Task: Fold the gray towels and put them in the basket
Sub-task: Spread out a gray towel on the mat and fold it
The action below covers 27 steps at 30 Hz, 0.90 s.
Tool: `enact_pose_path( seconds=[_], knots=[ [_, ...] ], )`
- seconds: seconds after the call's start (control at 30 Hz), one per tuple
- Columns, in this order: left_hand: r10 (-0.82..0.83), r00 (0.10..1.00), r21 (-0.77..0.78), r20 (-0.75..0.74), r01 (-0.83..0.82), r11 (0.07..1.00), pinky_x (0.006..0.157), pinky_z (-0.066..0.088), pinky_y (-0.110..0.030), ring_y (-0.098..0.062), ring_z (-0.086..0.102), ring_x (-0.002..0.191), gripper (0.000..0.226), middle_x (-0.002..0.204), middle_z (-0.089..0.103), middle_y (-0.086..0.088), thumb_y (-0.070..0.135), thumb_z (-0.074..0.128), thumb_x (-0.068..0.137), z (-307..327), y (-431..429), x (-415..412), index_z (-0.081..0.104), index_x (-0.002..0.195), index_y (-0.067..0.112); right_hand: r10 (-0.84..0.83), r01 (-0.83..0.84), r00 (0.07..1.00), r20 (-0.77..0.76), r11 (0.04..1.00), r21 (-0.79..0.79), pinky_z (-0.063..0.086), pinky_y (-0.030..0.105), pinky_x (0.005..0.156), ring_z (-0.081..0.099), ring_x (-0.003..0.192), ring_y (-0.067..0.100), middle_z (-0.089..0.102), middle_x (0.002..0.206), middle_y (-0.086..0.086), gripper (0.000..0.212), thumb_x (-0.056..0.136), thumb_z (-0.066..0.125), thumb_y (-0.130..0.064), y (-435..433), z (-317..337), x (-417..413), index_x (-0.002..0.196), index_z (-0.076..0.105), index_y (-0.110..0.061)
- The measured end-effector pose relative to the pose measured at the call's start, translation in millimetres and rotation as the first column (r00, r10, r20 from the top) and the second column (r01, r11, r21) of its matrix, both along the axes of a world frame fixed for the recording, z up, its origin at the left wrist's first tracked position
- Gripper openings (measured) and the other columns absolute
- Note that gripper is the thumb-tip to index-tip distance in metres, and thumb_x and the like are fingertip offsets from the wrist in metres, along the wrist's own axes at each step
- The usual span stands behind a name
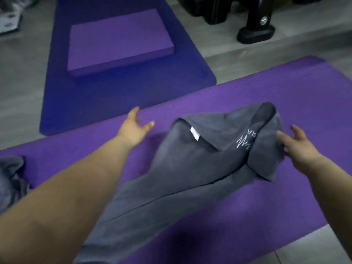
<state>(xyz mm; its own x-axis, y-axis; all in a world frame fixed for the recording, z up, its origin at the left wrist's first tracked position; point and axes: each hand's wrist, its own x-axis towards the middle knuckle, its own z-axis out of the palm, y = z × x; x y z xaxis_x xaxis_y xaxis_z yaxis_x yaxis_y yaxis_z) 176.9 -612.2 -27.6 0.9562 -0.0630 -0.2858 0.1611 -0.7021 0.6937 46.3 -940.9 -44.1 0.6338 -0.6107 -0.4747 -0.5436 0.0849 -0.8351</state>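
A gray towel [190, 168] with white lettering and a small white tag lies crumpled and stretched diagonally across the purple mat [285, 96]. My left hand [135, 128] hovers over the mat to the left of the towel, fingers spread, holding nothing. My right hand [299, 147] is at the towel's right end, fingers relaxed, its thumb side touching the bunched cloth. Another gray towel [11, 178] sits in a heap at the mat's left edge. No basket is in view.
A dark blue mat [114, 96] lies beyond on the gray floor, with a purple foam pad [120, 40] on it. Black equipment bases [255, 31] stand at the back right. A white box [9, 21] sits at the far left.
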Motion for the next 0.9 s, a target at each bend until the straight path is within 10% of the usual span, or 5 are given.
enact_pose_path(
  seconds=[0.2, 0.43, 0.6, 0.73, 0.9],
  knots=[
    [-0.441, 0.8, 0.5, -0.406, 0.599, 0.625, 0.114, 0.023, -0.033, -0.02, 0.023, 0.14, 0.056, 0.154, 0.015, -0.004, 0.038, 0.043, 0.093, -78, 48, -65, 0.022, 0.144, 0.025, 0.079, -0.225, 0.919, -0.385, 0.91, -0.349, 0.024, 0.043, 0.113, 0.031, 0.135, 0.034, 0.034, 0.145, 0.021, 0.076, 0.08, 0.069, -0.02, 26, -76, -64, 0.141, 0.028, 0.0],
    [-0.185, 0.903, 0.395, -0.387, 0.344, 0.852, 0.112, 0.025, -0.03, -0.027, 0.033, 0.135, 0.057, 0.144, 0.035, -0.016, 0.019, 0.053, 0.089, -105, 85, -88, 0.03, 0.14, 0.008, 0.088, -0.402, 0.848, -0.523, 0.75, -0.526, 0.031, 0.044, 0.103, 0.034, 0.128, 0.038, 0.033, 0.142, 0.019, 0.067, 0.082, 0.064, -0.025, 63, -84, -62, 0.14, 0.032, -0.011],
    [-0.155, 0.926, 0.524, -0.345, 0.327, 0.787, 0.106, 0.03, -0.038, -0.028, 0.038, 0.131, 0.056, 0.143, 0.033, -0.012, 0.031, 0.046, 0.092, -103, 70, -101, 0.023, 0.141, 0.016, 0.219, -0.618, 0.673, -0.706, 0.691, -0.375, 0.043, 0.04, 0.093, 0.052, 0.116, 0.036, 0.05, 0.131, 0.019, 0.04, 0.09, 0.052, -0.02, 24, -72, -36, 0.128, 0.049, -0.01],
    [-0.12, 0.953, 0.579, -0.278, 0.266, 0.771, 0.102, 0.032, -0.037, -0.027, 0.045, 0.125, 0.042, 0.136, 0.047, -0.01, 0.036, 0.038, 0.094, -108, 60, -99, 0.041, 0.132, 0.017, 0.094, -0.425, 0.738, -0.668, 0.834, -0.352, 0.051, 0.022, 0.051, 0.064, 0.056, 0.026, 0.061, 0.088, 0.024, 0.025, 0.089, 0.048, -0.004, -31, -56, -43, 0.106, 0.06, 0.009],
    [-0.089, 0.936, 0.509, -0.342, 0.264, 0.819, 0.094, 0.043, -0.036, -0.032, 0.054, 0.114, 0.035, 0.122, 0.06, -0.015, 0.037, 0.036, 0.095, -112, 77, -88, 0.056, 0.116, 0.017, -0.231, -0.363, 0.788, -0.571, 0.574, -0.734, 0.038, 0.051, 0.095, 0.045, 0.115, 0.046, 0.044, 0.127, 0.031, 0.04, 0.089, 0.048, -0.011, -32, -49, -42, 0.127, 0.046, 0.003]
  ],
)
